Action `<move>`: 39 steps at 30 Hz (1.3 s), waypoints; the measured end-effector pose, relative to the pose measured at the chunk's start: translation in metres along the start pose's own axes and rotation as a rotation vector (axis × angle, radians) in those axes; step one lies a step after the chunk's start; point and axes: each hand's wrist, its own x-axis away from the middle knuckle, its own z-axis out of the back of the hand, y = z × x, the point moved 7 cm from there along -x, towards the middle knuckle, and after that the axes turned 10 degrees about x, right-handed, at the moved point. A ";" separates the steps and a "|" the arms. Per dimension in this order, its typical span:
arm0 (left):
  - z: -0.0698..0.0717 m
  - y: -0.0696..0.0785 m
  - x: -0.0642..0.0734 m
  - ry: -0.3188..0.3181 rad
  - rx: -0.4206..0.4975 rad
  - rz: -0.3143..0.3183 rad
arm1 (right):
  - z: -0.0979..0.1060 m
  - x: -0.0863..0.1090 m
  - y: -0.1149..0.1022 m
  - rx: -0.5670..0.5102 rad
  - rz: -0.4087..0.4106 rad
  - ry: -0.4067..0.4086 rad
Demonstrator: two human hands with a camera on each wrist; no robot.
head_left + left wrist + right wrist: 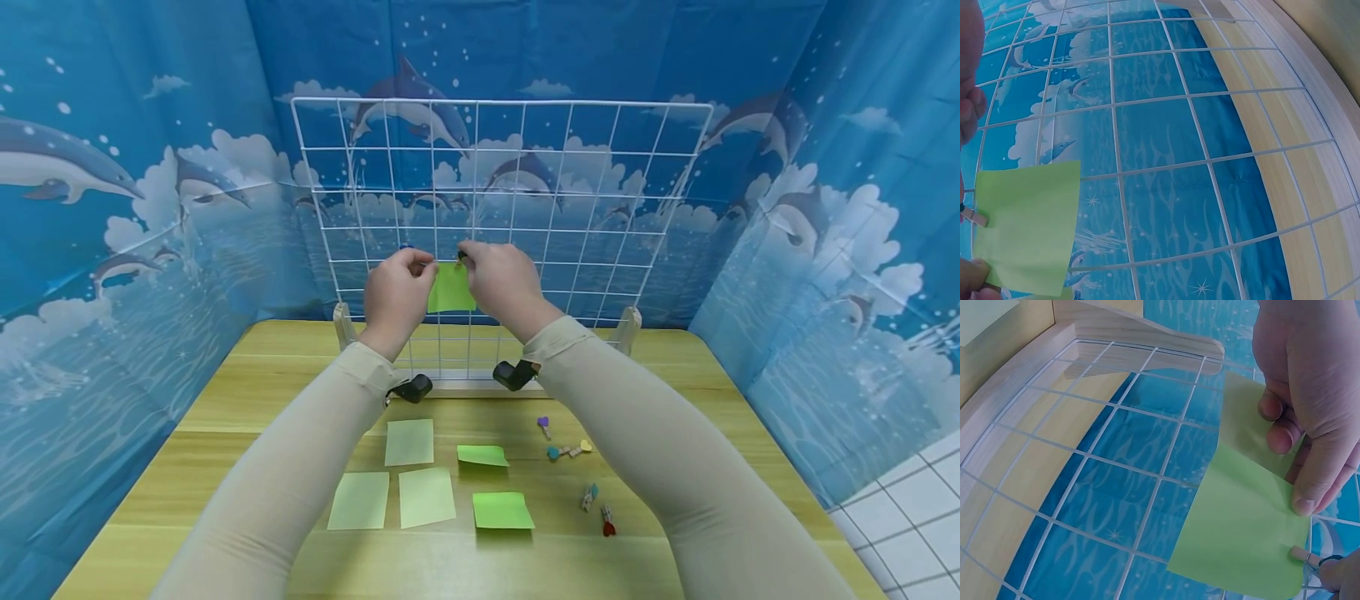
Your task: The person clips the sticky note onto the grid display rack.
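A bright green sticky note point(452, 287) is up against the white wire grid point(495, 229). My left hand point(399, 292) pinches its upper left corner between thumb and fingertips. At its upper right corner, my right hand point(504, 279) pinches a small wooden clothespin point(1302, 554) whose tip overlaps the note's edge. Beside it, under the left hand, part of a paler green note point(1244, 415) shows in the right wrist view. A small blue piece shows just above the left hand in the head view.
On the wooden table point(225, 433) lie three pale green notes point(409, 442), two bright green notes point(503, 510) and several small clothespins with coloured hearts point(607, 521). Wooden feet point(628, 327) hold the grid upright. A blue dolphin curtain point(150, 250) surrounds the table.
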 end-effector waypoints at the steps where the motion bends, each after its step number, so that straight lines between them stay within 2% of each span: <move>1: 0.000 0.000 0.000 0.001 0.000 -0.002 | 0.000 0.000 0.000 -0.002 0.005 0.003; 7: 0.000 0.001 0.000 0.003 0.000 -0.009 | -0.001 0.003 0.001 -0.032 0.019 0.006; 12: 0.000 0.001 0.000 0.001 -0.003 -0.017 | 0.000 0.009 0.004 -0.065 0.052 0.096; 15: 0.000 0.001 0.000 0.004 -0.001 -0.023 | -0.001 0.012 0.004 -0.064 0.074 0.123; 30: 0.001 -0.001 0.000 0.008 -0.004 -0.034 | -0.009 0.011 0.006 -0.054 0.069 0.042; 39: 0.002 0.002 0.002 -0.003 -0.041 -0.056 | -0.009 0.014 0.009 -0.082 0.089 0.053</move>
